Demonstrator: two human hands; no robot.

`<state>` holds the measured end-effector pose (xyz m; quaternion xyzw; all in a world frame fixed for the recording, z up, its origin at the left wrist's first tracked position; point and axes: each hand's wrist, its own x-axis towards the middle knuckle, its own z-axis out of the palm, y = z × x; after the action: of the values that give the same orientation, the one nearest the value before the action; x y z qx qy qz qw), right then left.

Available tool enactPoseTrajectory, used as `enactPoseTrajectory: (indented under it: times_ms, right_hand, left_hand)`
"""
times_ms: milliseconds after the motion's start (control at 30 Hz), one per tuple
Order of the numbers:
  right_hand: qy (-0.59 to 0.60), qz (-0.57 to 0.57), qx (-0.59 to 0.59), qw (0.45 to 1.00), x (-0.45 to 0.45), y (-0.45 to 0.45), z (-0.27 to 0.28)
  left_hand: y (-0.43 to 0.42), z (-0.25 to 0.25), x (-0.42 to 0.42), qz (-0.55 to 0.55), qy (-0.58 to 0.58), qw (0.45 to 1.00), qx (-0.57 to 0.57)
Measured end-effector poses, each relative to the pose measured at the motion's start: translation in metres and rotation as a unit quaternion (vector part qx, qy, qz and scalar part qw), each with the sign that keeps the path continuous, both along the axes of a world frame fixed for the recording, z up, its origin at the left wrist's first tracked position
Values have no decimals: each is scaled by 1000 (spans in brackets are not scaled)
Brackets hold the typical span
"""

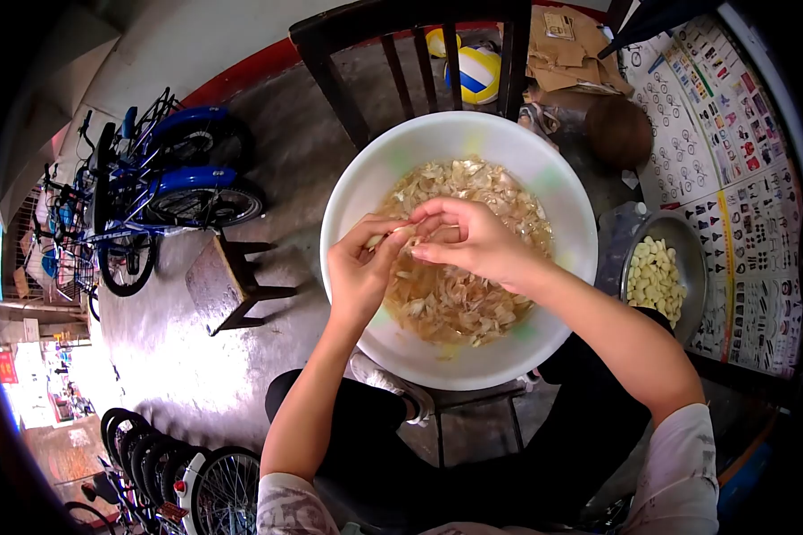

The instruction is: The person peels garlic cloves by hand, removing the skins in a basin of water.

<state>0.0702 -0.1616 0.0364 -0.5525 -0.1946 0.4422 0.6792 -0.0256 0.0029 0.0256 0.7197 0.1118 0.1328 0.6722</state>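
Both hands meet above a large white plastic basin [348, 187]. Papery garlic skins [473, 308] float in the water inside it. My left hand [363, 267] pinches a small pale garlic clove [376, 241] between thumb and fingers. My right hand [477, 239] has its thumb and fingertips closed in at the same clove, its fingers curled. The clove is small and partly hidden by the fingertips. To the right, peeled garlic cloves [655, 276] lie heaped in a metal bowl [698, 281], apart from both hands.
A dark wooden chair [410, 18] stands behind the basin, with a volleyball [476, 76] beyond it. At left are a wooden stool [232, 281] and blue bicycles [187, 178]. More wheels [227, 490] stand lower left. A printed sheet [732, 187] covers the surface at right.
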Motion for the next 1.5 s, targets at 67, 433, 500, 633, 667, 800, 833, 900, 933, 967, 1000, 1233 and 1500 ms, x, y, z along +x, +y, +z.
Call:
enactPoseTrajectory:
  times_ms: [67, 433, 500, 633, 667, 800, 833, 900, 933, 967, 1000, 1233, 1500]
  right_hand:
    - [-26, 2, -32, 999, 0, -3, 6]
    - [-35, -41, -72, 996, -12, 0, -4]
    - [-2, -39, -60, 997, -10, 1, -2]
    - [-17, -36, -73, 997, -9, 0, -13]
    - [-21, -52, -84, 995, -9, 0, -15]
    - [-73, -42, -83, 993, -7, 0, -14]
    - [-91, -40, -86, 991, -8, 0, -11]
    - [-108, -35, -90, 989, -8, 1, -5]
    - [-136, -43, -92, 985, -9, 1, -2]
    - [-165, -50, -93, 981, -9, 1, -1]
    - [-165, -49, -94, 981, -8, 1, -3]
    - [-365, -85, -72, 924, -12, -1, 8]
    - [-549, -57, -123, 825, -12, -5, 2]
  left_hand:
    - [0, -2, -1, -7, 5, 1000, 6]
    - [-6, -4, -3, -18, 93, 993, -70]
    - [-6, -2, -1, -18, 82, 993, -79]
    - [-7, 2, -2, -7, 101, 992, -79]
    - [-7, 2, -2, -4, 110, 990, -88]
    - [-4, 0, -1, -19, 114, 989, -93]
    - [-3, 0, -1, -20, 110, 989, -92]
    - [-2, 0, -1, -20, 107, 990, -91]
    - [-1, 1, -1, -23, 108, 991, -81]
    - [-1, 1, -2, -27, 110, 991, -70]
    - [-1, 1, -2, -25, 110, 991, -71]
    - [-1, 3, -2, -17, 132, 988, -82]
    - [-2, 5, -2, -20, 154, 984, -84]
